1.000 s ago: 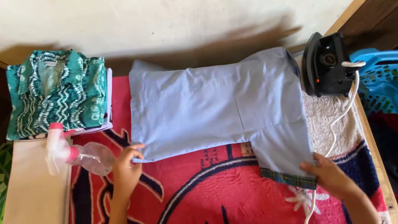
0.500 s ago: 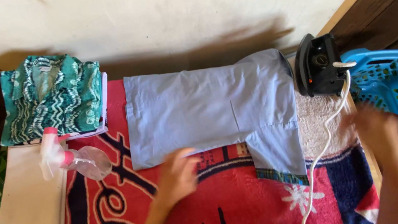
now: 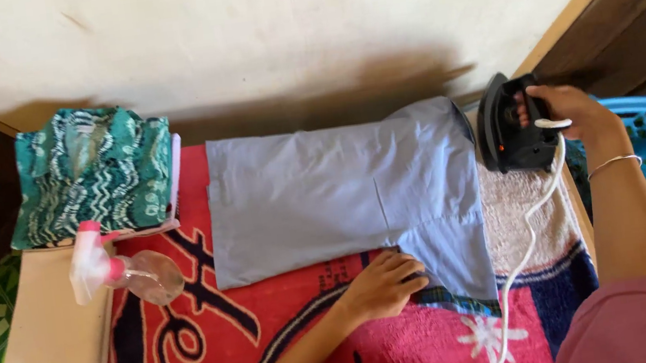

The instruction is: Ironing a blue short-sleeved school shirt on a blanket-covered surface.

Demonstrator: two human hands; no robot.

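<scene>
Fingers of the right hand (image 3: 565, 115) wrap the handle of a black electric iron (image 3: 512, 125) standing upright on the cloth just beside a folded pale-blue shirt (image 3: 341, 191). The left hand (image 3: 385, 285) presses flat, fingers together, on the shirt's lower edge, which lies across a red patterned blanket (image 3: 276, 335). A spray bottle (image 3: 124, 267) lies near a folded green batik shirt (image 3: 93, 185).

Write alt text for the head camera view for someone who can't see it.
Seen from above, a person's right hand grips a black iron standing beside a folded light blue shirt, while the left hand presses the shirt's lower edge on a red patterned blanket. A folded green patterned shirt and a spray bottle lie to the left.
</scene>
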